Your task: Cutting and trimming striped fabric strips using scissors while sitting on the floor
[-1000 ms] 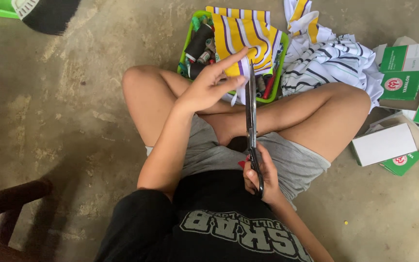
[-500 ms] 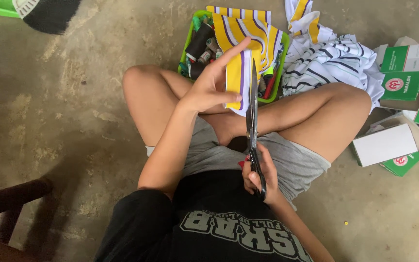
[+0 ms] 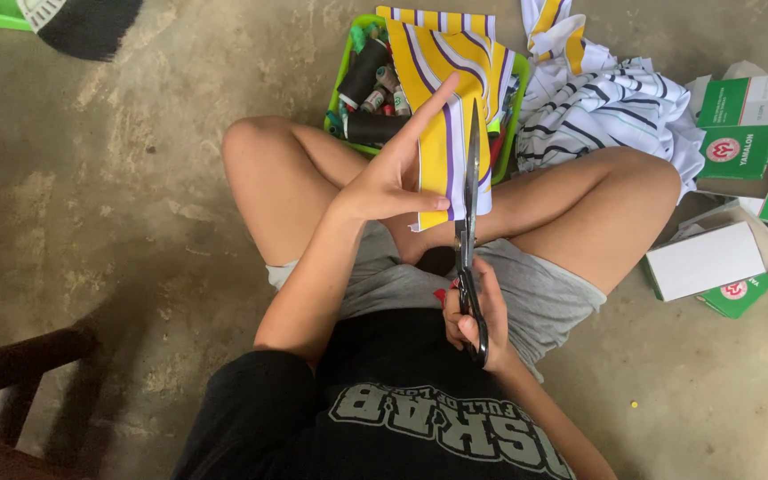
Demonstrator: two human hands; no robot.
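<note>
At your two o'clock, green-and-white cardboard boxes (image 3: 744, 124) with round red-and-white emblems sit stacked on the concrete floor (image 3: 117, 178). At three o'clock, a plain white rectangular box (image 3: 706, 260) lies in an open carton, touching a small green box (image 3: 738, 295).

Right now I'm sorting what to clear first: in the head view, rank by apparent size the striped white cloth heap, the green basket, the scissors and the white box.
1. striped white cloth heap
2. green basket, partly covered, so unsure
3. white box
4. scissors, long but thin, nearer the camera
</note>
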